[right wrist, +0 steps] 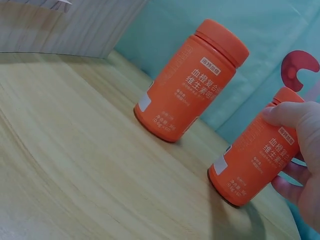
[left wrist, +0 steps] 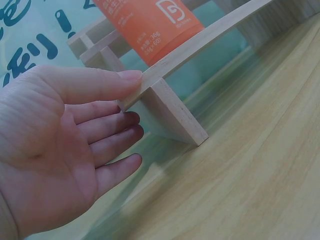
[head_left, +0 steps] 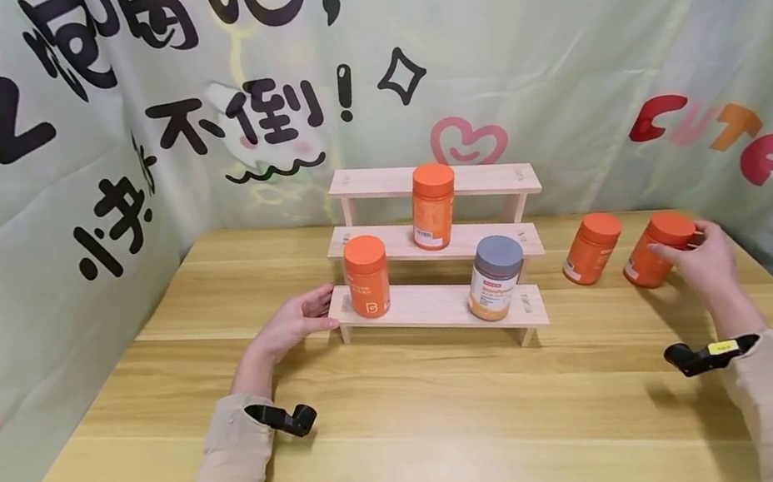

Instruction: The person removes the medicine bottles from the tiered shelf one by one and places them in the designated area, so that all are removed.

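Observation:
My right hand (head_left: 708, 257) grips an orange bottle (head_left: 651, 260) at the right of the table, thumb on its near side and fingers behind. In the right wrist view this bottle (right wrist: 255, 155) stands upright on the wood. Another orange bottle (head_left: 591, 249) stands just left of it. My left hand (head_left: 289, 324) holds the left end of a three-step wooden display rack (head_left: 435, 309) at its lowest step. The left wrist view has the thumb (left wrist: 131, 77) on the board's corner and the other fingers spread behind it. On that step are an orange bottle (head_left: 368, 278) and a grey-capped white bottle (head_left: 494, 279).
One more orange bottle (head_left: 433, 208) stands on the rack's middle step. The top step (head_left: 483, 178) is bare wood. Behind the wooden table (head_left: 418, 438) hangs a pale printed curtain (head_left: 537, 40), which also runs along both sides.

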A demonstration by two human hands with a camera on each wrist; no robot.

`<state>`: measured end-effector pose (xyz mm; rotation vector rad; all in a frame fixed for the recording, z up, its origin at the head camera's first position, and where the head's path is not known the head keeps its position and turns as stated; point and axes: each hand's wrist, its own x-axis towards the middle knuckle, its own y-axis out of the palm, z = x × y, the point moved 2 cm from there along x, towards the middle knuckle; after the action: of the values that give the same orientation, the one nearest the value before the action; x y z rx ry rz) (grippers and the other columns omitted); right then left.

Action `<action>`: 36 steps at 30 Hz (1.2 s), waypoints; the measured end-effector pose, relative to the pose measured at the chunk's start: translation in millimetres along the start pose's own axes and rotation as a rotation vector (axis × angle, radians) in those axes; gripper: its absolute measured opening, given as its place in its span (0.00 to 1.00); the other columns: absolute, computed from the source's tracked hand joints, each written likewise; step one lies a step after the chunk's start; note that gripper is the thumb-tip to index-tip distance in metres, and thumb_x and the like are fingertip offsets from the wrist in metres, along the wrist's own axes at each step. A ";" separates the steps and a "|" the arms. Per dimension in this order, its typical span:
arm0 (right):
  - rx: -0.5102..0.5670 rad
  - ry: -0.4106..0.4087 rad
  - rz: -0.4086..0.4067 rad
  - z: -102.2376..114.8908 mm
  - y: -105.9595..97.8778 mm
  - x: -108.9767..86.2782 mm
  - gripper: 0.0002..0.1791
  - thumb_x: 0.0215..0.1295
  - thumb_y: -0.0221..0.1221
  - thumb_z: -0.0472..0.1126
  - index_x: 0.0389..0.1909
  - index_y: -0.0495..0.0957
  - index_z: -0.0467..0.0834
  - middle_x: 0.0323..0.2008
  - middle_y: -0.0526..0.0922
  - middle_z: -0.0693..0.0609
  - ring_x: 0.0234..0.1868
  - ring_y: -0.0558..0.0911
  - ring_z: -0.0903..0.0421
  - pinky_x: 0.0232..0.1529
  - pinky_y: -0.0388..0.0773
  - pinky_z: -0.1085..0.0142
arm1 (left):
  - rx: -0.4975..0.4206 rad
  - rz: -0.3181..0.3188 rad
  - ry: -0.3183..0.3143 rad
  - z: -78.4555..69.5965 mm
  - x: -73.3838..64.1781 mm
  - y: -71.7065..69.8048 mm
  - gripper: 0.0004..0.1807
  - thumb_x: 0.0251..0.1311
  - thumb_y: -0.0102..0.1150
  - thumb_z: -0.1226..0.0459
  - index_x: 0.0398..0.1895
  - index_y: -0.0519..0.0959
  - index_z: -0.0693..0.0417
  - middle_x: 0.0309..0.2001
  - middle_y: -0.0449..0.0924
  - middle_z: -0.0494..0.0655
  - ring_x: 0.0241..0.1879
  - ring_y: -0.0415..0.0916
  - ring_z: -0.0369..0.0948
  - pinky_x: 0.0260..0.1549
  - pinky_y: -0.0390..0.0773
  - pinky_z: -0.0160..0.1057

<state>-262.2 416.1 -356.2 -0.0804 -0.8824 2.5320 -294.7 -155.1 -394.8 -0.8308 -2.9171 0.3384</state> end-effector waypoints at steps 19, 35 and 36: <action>0.135 -0.056 0.006 -15.5 1.8 2.3 0.33 0.58 0.62 0.47 0.60 0.60 0.42 0.45 0.65 0.58 0.43 0.67 0.66 0.47 0.70 0.75 | 0.010 0.007 0.014 2.7 1.1 0.1 0.41 0.57 0.57 0.70 0.68 0.46 0.73 0.68 0.48 0.67 0.67 0.49 0.58 0.65 0.51 0.52; 0.747 -0.063 0.031 -90.4 -20.4 53.7 0.27 0.48 0.69 0.34 0.48 0.68 0.50 0.38 0.77 0.60 0.31 0.80 0.70 0.26 0.78 0.77 | -0.002 -0.001 -0.002 1.5 0.9 0.7 0.41 0.56 0.57 0.70 0.69 0.47 0.71 0.69 0.47 0.65 0.68 0.48 0.57 0.65 0.51 0.50; 0.760 -0.069 0.031 -92.6 -22.3 55.2 0.27 0.48 0.69 0.34 0.48 0.68 0.50 0.38 0.77 0.60 0.31 0.80 0.70 0.26 0.78 0.77 | -0.001 -0.003 -0.005 1.6 1.0 0.7 0.41 0.56 0.58 0.70 0.69 0.47 0.71 0.69 0.48 0.65 0.68 0.49 0.56 0.65 0.51 0.50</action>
<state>-284.2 508.9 -411.1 0.2339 0.1018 2.7328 -295.5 -154.3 -396.4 -0.8269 -2.9232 0.3392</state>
